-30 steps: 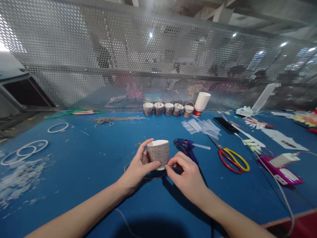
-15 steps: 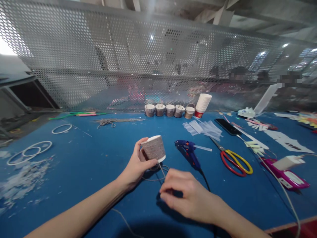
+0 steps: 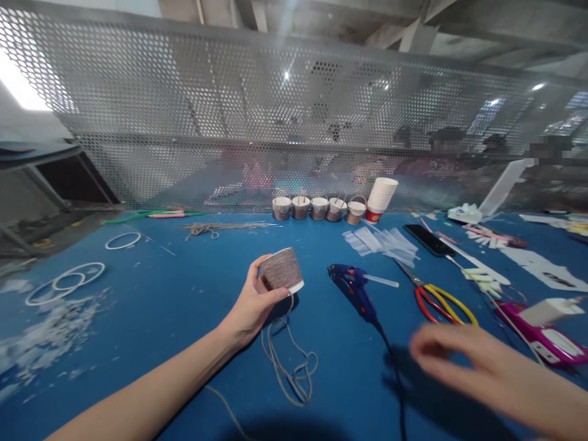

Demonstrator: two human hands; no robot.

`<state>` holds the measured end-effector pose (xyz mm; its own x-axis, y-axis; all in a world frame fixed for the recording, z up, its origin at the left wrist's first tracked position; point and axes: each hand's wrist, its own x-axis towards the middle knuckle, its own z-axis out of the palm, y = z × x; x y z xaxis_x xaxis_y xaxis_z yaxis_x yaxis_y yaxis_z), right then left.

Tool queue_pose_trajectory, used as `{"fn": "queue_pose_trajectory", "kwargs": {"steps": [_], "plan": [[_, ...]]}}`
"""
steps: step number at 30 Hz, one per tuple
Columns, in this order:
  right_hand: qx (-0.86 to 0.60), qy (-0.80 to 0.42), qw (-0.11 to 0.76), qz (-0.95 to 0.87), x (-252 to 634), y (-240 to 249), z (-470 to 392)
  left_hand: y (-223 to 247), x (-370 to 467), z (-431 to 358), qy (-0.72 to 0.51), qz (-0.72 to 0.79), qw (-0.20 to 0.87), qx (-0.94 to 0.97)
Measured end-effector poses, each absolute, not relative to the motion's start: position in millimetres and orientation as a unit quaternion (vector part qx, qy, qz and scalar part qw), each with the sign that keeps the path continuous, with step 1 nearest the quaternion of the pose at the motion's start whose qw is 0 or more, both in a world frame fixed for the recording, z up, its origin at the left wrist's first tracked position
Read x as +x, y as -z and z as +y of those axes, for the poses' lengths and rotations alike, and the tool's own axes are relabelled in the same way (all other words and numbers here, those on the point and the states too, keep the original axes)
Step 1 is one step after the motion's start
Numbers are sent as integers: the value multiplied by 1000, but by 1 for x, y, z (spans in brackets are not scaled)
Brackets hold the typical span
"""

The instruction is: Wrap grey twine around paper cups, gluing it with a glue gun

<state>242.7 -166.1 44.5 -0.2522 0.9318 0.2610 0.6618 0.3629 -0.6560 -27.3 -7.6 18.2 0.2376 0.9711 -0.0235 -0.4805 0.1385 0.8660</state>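
Observation:
My left hand (image 3: pixel 257 297) is closed around a small paper cup (image 3: pixel 282 271) wrapped in grey-brown cord, tilted on its side. From the cup's white rim, under my thumb, the loose cord (image 3: pixel 294 373) hangs and lies in loops on the blue table. My right hand (image 3: pixel 463 358), slightly blurred, is over the table at the right, just in front of the red-and-yellow-handled scissors (image 3: pixel 445 301). Its fingers are curved with a gap to the thumb, and nothing shows between them. Between the hands lies a blue glue gun (image 3: pixel 353 288) with a clear glue stick.
Several cord-wrapped cups (image 3: pixel 319 209) and a stack of paper cups (image 3: pixel 382 196) line the mesh screen. Translucent strips (image 3: pixel 381 242), a phone (image 3: pixel 428 239) and a pink power strip (image 3: pixel 542 334) lie right. White rings (image 3: pixel 68 282) and paper scraps (image 3: pixel 55 337) are left. The glue gun's cable runs forward.
My right hand has let go of the cord and moved right, towards the scissors. The cord has dropped into loops below the cup, which stays in my left hand. The view has shifted slightly left.

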Motion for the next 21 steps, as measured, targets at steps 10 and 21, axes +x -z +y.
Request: {"fn": "queue_pose_trajectory", "kwargs": {"steps": [10, 21], "plan": [[-571, -221, 356, -706, 223, -7, -35, -8, -24, -3, -540, 315, 668, 403], [-569, -345, 426, -613, 209, -1, -58, -18, -15, 1, -522, 378, 626, 439]]}}
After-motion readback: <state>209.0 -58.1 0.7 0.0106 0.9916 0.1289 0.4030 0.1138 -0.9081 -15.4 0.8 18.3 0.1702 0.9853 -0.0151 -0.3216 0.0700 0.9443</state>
